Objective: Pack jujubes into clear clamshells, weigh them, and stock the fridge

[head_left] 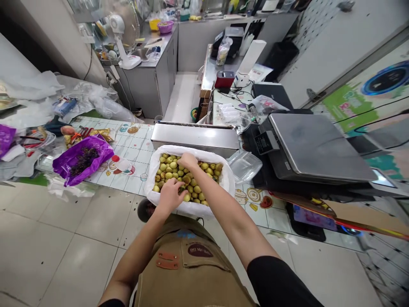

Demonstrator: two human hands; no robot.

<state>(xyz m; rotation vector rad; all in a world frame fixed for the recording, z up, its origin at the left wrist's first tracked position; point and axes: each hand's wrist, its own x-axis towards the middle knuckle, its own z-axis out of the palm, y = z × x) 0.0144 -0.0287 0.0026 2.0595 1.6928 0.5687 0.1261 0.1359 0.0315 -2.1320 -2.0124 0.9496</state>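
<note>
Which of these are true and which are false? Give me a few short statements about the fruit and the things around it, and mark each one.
1. The left hand and right hand both touch the small yellow-green fruits. True.
2. The fruits lie in a purple bag. False: they lie in a white liner; the purple bag lies to the left on the tiled counter, holding something dark.
3. A steel-topped scale sits to the right of the fruits. True.
4. A white fan stands on the scale. False: the white fan stands on the far side of the room, beside a steel sink.
5. The person wears a tan apron. True.
</note>
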